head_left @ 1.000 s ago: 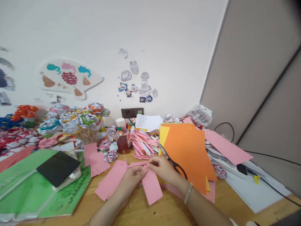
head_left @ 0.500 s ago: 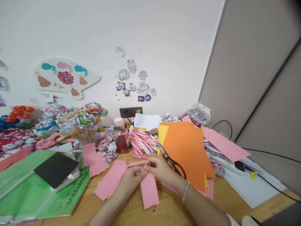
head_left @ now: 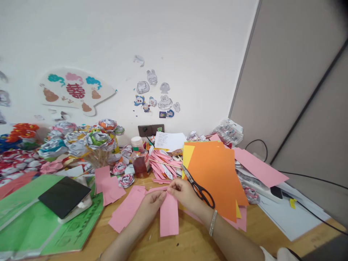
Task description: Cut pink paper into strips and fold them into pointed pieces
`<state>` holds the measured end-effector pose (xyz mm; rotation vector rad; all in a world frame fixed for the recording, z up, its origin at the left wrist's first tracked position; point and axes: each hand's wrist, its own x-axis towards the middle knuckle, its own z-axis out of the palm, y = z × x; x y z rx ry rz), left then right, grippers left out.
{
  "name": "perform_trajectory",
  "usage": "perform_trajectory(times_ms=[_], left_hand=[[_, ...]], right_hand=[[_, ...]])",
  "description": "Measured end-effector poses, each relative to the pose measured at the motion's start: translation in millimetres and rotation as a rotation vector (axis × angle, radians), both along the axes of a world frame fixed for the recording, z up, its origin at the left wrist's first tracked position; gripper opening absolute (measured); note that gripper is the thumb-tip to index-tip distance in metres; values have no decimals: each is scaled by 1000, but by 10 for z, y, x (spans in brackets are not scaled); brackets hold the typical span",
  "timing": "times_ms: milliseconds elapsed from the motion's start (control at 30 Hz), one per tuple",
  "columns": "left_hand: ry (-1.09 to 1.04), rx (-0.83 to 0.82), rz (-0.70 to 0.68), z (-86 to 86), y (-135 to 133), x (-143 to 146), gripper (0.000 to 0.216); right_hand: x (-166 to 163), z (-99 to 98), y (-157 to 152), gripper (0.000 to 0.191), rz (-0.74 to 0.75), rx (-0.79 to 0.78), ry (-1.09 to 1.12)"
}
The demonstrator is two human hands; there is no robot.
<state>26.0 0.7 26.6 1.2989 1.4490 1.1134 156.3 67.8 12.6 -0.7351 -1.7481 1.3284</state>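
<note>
Both of my hands pinch the top end of a pink paper strip (head_left: 169,217) that hangs down over the wooden table (head_left: 190,243). My left hand (head_left: 152,202) grips its upper left corner with curled fingers. My right hand (head_left: 183,193), a silver bracelet on its wrist, pinches the upper right corner. Black-handled scissors (head_left: 198,186) lie just right of my right hand on an orange sheet (head_left: 214,170). More pink strips (head_left: 127,208) lie flat to the left of my left hand.
A pile of folded pink pieces (head_left: 164,165) and a small bottle (head_left: 140,159) stand behind the hands. Paper flowers (head_left: 81,139) crowd the back left. A black tablet (head_left: 63,195) rests on green sheets (head_left: 35,221). Cables (head_left: 307,212) and white papers (head_left: 293,217) lie at the right.
The pink strip has swung from slanting right to hanging nearly straight down. Both hands have shifted slightly left and stay pinched on its top end.
</note>
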Motion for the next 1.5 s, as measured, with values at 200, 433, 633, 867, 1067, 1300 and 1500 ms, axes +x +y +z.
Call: perform_trajectory(times_ms=[200,433,633,867,1067,1300,1500], left_hand=[[50,19,5,-17,14,-2,39],[44,42,62,-14,9,-19,42],[68,104,-13,-18,30,-55,33],[78,185,170,-12,75,-136,22],[-432,101,357,-22,78,-147,24],[-321,64,149,-163,80,-17,21],[-112,211,38,-141,59,6,19]], right_hand=[[-16,-17,-13,10,-8,50,-10],[42,52,0,9,94,56,-50],[55,72,-14,10,109,117,-123],[55,-5,24,32,34,108,-41],[32,-76,117,38,57,-69,73],[10,-110,98,17,-73,33,-66],[16,-74,-8,16,-97,315,-227]])
